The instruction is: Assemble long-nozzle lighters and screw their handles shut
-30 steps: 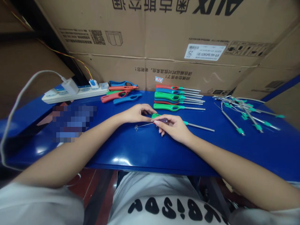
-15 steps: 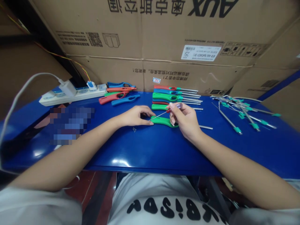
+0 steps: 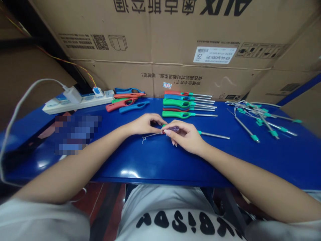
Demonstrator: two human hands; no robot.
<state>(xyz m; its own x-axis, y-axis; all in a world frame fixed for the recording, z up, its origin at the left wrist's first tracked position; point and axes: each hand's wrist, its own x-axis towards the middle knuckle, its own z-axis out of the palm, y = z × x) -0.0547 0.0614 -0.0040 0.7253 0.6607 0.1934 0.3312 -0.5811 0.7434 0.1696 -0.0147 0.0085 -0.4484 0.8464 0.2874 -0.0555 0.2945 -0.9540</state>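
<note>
A screwdriver with a clear purplish-red handle is pinched in my right hand. Its thin shaft points left, the tip among several tiny screws on the blue tabletop. My left hand has thumb and fingers curled about the butt end of a green-handled gas lighter, whose metal tube sticks out to the right. Most of that lighter's handle is covered by my right hand. Just behind lies a row of long-tubed lighters with red, blue and green handles.
Handle shells in blue, red and green are piled at the back left. Metal tubes with wires and teal ends lie in a heap on the right. A white power strip runs along the left. Behind the table stands a large cardboard box.
My right hand has moved left and a little down, carrying the screwdriver tip off the green lighter to the small screws. My left hand stays at the lighter's end.
</note>
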